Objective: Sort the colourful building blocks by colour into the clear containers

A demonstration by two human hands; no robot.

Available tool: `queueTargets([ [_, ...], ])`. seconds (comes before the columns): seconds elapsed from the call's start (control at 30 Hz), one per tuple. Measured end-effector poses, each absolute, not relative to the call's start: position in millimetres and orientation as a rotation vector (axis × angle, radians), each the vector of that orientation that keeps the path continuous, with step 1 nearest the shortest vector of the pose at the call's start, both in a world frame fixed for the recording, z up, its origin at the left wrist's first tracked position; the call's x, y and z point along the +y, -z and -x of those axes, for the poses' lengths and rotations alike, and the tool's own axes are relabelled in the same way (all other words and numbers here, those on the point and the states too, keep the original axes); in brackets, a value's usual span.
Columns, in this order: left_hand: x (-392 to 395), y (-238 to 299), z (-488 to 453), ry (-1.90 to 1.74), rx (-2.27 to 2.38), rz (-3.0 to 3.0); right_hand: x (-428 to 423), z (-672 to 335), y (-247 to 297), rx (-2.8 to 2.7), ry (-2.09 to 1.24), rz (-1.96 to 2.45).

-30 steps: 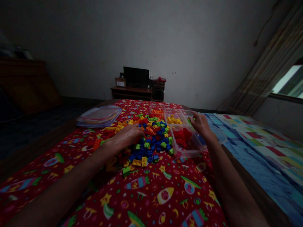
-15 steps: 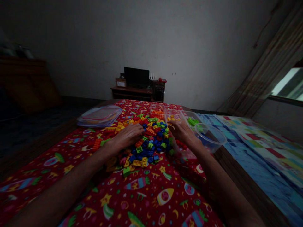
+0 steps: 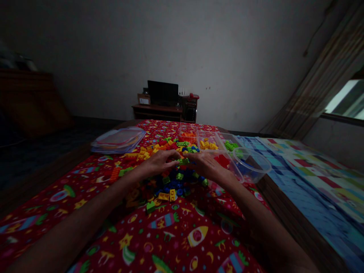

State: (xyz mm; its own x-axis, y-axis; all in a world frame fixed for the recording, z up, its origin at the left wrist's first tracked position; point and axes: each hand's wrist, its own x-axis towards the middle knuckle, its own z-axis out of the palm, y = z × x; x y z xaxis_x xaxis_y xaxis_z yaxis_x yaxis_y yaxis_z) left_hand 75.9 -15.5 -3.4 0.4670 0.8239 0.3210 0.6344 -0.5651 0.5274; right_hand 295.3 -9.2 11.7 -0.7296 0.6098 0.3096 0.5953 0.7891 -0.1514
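Note:
A heap of small plastic bricks (image 3: 173, 178) in blue, green, yellow, orange and red lies on a red cloth with rocket prints (image 3: 176, 235). Both my hands hover just above the heap and meet at their fingertips. My left hand (image 3: 160, 162) and my right hand (image 3: 206, 165) pinch a green brick (image 3: 183, 161) between them. To the right stand clear boxes: one with red bricks (image 3: 227, 162), one with yellow bricks (image 3: 209, 144), one with orange bricks (image 3: 188, 135), one with green bricks (image 3: 231, 145).
A stack of clear lids (image 3: 119, 139) lies at the far left of the cloth. A round clear tub (image 3: 253, 163) sits at the table's right edge. A patterned blue mat (image 3: 313, 182) lies to the right. A dark cabinet with a screen (image 3: 165, 102) stands against the back wall.
My right hand has come from the boxes on the right to the heap's middle and met my left hand. My left hand lifted slightly; both now pinch a green brick.

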Motion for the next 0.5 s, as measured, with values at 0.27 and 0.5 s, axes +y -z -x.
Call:
queueTargets([
  [0.27,-9.8,9.5,-78.3,-0.864,1.177,-2.090,-9.4,-298.8,-14.5,-2.667,-0.144,0.822],
  [0.5,-17.5,-1.4,-83.5,-1.008,1.419,-2.290,-4.6,-321.2,-34.3,-2.546,0.052,1.113],
])
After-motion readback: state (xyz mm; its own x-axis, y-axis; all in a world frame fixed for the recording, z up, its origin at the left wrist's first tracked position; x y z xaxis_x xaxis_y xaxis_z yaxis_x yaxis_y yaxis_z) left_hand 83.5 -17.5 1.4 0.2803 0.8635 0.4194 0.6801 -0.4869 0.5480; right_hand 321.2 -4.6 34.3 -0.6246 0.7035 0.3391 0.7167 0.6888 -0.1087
